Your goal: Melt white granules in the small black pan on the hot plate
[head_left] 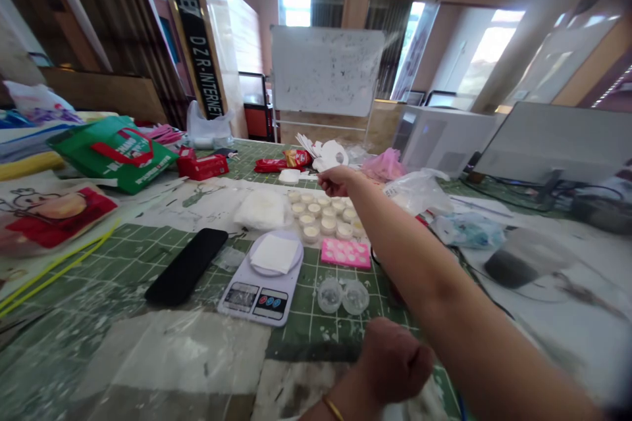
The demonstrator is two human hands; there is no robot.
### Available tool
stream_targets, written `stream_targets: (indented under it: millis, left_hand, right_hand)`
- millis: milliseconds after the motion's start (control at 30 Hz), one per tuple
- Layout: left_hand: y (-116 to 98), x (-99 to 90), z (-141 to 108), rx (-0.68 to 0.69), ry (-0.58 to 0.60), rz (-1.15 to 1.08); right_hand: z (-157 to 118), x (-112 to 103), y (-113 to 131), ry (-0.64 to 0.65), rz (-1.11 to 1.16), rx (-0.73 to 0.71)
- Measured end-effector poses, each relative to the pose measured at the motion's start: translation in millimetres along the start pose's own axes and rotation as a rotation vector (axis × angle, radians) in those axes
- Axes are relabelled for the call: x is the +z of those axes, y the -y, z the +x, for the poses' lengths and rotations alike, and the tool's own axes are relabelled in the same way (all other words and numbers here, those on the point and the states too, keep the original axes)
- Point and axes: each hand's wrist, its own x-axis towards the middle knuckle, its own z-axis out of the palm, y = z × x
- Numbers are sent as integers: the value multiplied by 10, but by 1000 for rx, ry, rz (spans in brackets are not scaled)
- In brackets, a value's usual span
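Observation:
My right hand (334, 181) reaches far across the table, its fingers pinched together beside small white pieces and a white lid-like object (289, 175); what it grips is too small to make out. Under and in front of that arm stand several small cups with pale filling (328, 225). My left hand (395, 360) is curled closed near the front edge; its fingers' contents are hidden. Ahead of it sit two clear empty cups (343, 296) and a pink mould (345, 253). A white sheet (274, 255) lies on the lilac scale (261, 306).
A black phone (186, 268) lies left of the scale. Behind it is a cloudy plastic bag (261, 209). A green bag (116, 151) stands at the left; a grey container (513, 256) and monitor (548, 145) are at the right.

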Motion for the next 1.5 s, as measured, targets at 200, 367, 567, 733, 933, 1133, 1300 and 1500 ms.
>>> stream_targets:
  millis: [200,367,567,733,933,1133,1300,1500]
  left_hand:
    - [-34,-36,8,-40,-96,-55]
    - [-41,-52,24,-51,-51,-99]
    - [-31,-67,38,-63,-14,-131]
    - [-27,-68,29,-66,-1,-134]
    - [-22,-71,39,-81,4,-135]
    - [-22,-75,41,-77,1,-151]
    - [-42,-93,57,-75,-8,-147]
    - [-54,-79,44,-70,-20,-95]
  right_hand:
    - [-798,-801,-128,-48,4,-123]
    - [-1457,-1503,-472,-153,-48,-146]
    - [-2032,-1987,-700,-338,-451,-112]
    - [-2168,-1873,-747,-393,-1184,-99]
    - [-2250,-1410,-896,-472,-1623,-187]
    - [-2336,-1332,-987,-549,-1782,-239]
    - [-2287,-1474,-1037,-570,-1667,-194]
    - [-2096,-1375,-768,-550,-1378,-322]
